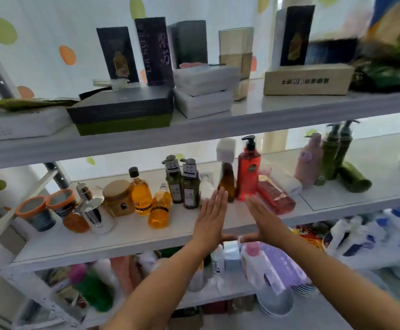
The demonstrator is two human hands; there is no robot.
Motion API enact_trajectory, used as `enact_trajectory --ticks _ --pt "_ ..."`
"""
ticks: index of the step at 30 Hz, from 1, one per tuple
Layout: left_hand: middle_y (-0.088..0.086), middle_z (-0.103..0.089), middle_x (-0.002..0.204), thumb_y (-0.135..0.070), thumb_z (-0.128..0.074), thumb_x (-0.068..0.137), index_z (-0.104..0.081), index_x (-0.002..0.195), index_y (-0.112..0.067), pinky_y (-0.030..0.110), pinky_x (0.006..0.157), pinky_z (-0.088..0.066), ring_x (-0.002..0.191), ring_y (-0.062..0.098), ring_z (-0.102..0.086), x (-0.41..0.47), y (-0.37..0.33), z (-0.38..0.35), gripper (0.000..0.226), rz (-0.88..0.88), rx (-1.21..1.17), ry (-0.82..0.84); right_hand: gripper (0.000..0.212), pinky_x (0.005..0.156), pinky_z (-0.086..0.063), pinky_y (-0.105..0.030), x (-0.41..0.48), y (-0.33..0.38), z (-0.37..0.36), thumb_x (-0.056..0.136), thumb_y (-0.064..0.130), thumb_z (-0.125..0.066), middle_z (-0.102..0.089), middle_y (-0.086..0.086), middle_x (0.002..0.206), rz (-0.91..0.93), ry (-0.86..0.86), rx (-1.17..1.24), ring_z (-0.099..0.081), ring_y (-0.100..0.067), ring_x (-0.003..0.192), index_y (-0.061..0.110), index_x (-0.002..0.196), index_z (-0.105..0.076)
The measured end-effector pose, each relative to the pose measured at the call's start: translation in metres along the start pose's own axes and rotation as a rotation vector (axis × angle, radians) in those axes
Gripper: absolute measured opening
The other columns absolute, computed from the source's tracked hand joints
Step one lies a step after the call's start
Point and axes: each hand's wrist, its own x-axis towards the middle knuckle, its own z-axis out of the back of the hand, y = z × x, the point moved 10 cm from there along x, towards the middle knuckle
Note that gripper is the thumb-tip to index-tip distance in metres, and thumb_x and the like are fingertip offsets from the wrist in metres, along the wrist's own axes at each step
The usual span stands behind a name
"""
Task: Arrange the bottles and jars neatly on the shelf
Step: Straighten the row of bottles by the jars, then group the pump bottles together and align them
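Both hands are out flat over the middle shelf (146, 236), fingers straight and together, holding nothing. The left hand (212, 215) reaches in just left of the red pump bottle (247, 170), its fingertips close to the foot of the brown bottle (226, 184) that stands against the red one's left side. Whether they touch it I cannot tell. The right hand (264, 219) lies in front of the red pump bottle, slightly to its right.

Touching the red pump bottle's right side, a pink bottle (276, 196) lies flat on the shelf. It looks like the first thing to stand up. Left of the red one, past the brown bottle, stand two dark green bottles (183, 184), then two amber bottles (140, 192) and a squat amber jar (118, 197). Farthest left are the orange-lidded jars (36, 210), tilted and crowded together.

The red pump bottle looks nearly full, so it is probably heavy for its size and top-heavy under the pump. It is best gripped round the smooth body, low down, not by the nozzle, which may turn or sink. The plastic is likely slick. The amber bottles may be glass – better lifted than slid or knocked together. The jars are wide, so a hand over the lid or round the wall should do.
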Motion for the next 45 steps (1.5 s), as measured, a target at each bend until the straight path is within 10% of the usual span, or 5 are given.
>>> enact_trajectory --ticks 3,27,45 --pt "0.001 0.033 0.152 -0.064 -0.065 0.071 0.021 0.147 -0.011 0.033 0.116 0.018 0.141 0.017 0.030 0.038 -0.073 -0.013 0.126 -0.026 -0.055 0.032 0.127 0.117 -0.002 -0.029 -0.039 -0.071 0.035 0.065 0.069 -0.065 0.016 0.000 0.156 -0.091 -0.039 -0.061 0.009 -0.016 0.145 0.016 0.146 0.016" --pt "0.002 0.038 0.148 -0.055 -0.069 0.074 0.028 0.144 -0.011 0.038 0.117 0.014 0.141 0.020 0.029 0.349 -0.462 -0.149 0.128 -0.198 -0.222 0.240 0.130 0.114 0.005 -0.025 -0.136 -0.529 0.178 0.069 0.068 -0.064 0.025 -0.009 0.155 -0.457 0.003 -0.098 0.015 -0.020 0.146 0.005 0.146 0.020" --pt "0.000 0.044 0.146 -0.062 -0.067 0.073 0.043 0.135 -0.019 0.036 0.109 0.020 0.139 0.019 0.032 0.447 -0.614 -0.230 0.133 0.227 -0.283 0.258 0.134 0.120 -0.007 -0.034 -0.162 -0.788 0.221 0.064 0.067 -0.069 0.021 -0.004 0.157 -0.274 0.117 0.027 0.007 -0.020 0.147 0.012 0.148 0.019"
